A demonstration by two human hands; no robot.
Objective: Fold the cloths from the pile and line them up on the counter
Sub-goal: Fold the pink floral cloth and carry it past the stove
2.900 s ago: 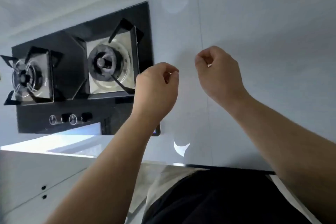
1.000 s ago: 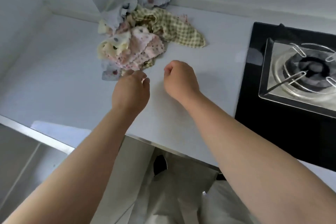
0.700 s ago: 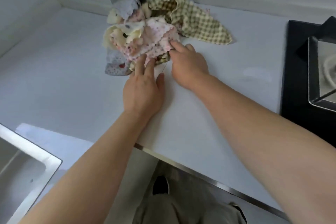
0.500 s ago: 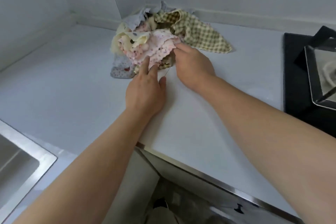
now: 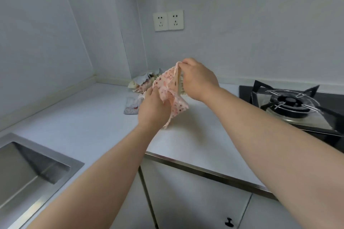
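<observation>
Both forearms bare, reaching forward and converging: the left enters the view from lower left, the right from lower right. Left grip [image 5: 154, 109]: back of hand toward the camera, fingers curled out of sight round the lower part of the pink dotted cloth [image 5: 168, 83], wrist roughly in line with the forearm. Right grip [image 5: 198, 78]: higher and farther out than the left, knuckles up, thumb and fingertips pinching the cloth's top corner. The two grips are near each other and not touching.
</observation>
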